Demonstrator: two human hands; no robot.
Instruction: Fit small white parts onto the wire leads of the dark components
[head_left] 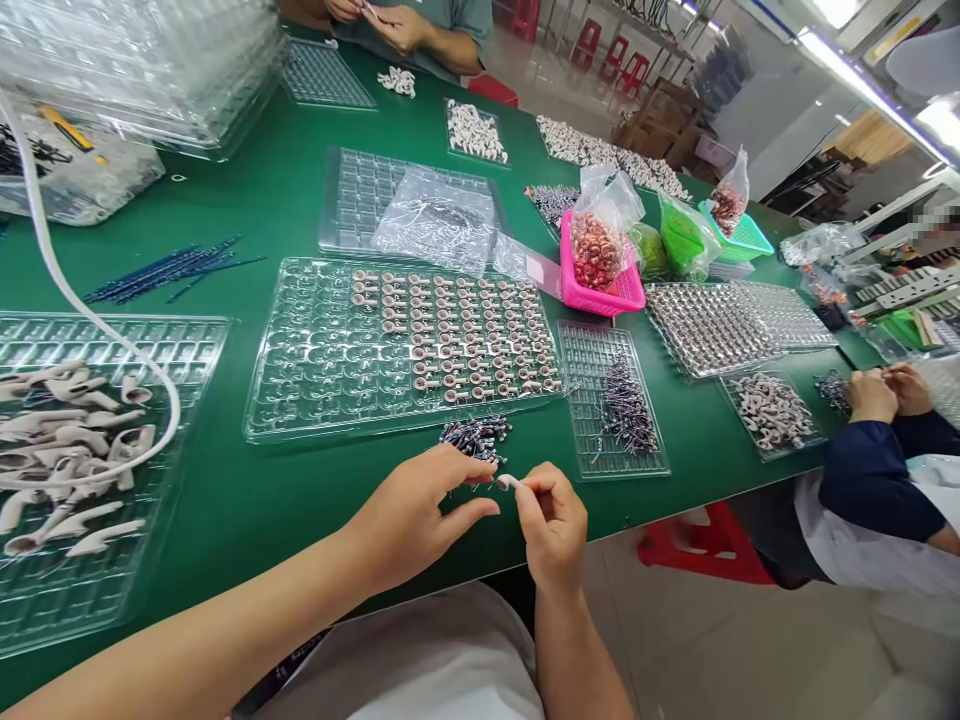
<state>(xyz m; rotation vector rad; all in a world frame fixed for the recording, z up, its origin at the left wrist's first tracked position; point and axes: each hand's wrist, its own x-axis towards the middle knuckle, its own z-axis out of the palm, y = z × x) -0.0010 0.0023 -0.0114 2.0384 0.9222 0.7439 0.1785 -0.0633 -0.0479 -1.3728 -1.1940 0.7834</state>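
My right hand (553,525) pinches a small white earphone shell (508,482) between thumb and forefinger, just above the front part of the table. Beside it, my left hand (420,515) reaches in with thumb and forefinger apart, and nothing shows in the gap. Its fingertips are close to a heap of small dark wired parts (476,438), partly hidden by the hand. Beyond the heap, a clear plastic tray (330,345) carries rows of similar white shells on its right side; pockets on its left are bare. To the right, another clear tray (581,400) holds more dark wired parts (628,410).
At left, a clear tray (187,335) holds loose shells, with a white cable (56,265) arching over it. Dark blue wires (165,272) lie behind. A pink basket (604,298) holds bagged copper-coloured parts. Co-workers' hands (874,395) are at right, others (401,28) across the table.
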